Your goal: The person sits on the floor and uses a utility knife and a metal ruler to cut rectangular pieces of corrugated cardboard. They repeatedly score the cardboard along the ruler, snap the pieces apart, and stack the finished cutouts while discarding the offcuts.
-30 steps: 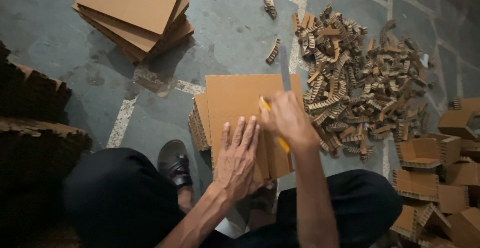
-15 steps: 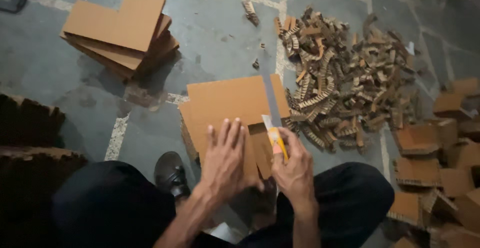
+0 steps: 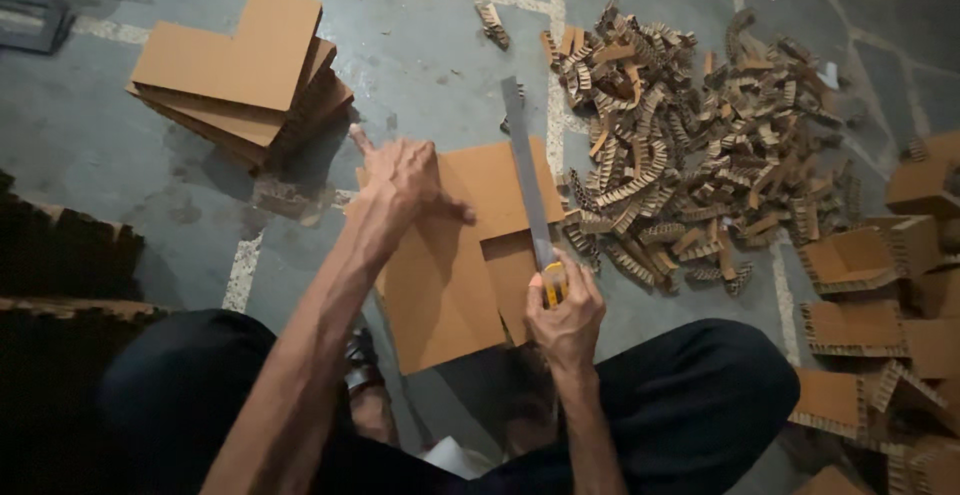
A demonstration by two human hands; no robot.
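Note:
A stack of brown cardboard sheets [image 3: 440,285] lies on the grey floor in front of me, with a rectangular piece cut free at its right side. My left hand [image 3: 400,175] rests flat on the far left part of the top sheet, fingers spread. My right hand [image 3: 566,315] grips a yellow utility knife [image 3: 553,283] at the near right edge of the stack. A long metal ruler [image 3: 526,170] lies along the sheet's right side, reaching from the knife away from me.
A heap of corrugated cardboard offcuts [image 3: 690,145] covers the floor to the right. Another pile of L-shaped cardboard sheets [image 3: 235,65] sits at the far left. Cut cardboard pieces [image 3: 870,315] are stacked at the right edge. My dark trousers and a sandal [image 3: 362,375] are near the stack.
My left hand has slid from the near middle of the sheet to its far left part. My right hand has drawn the knife toward me, and the ruler now shows fully.

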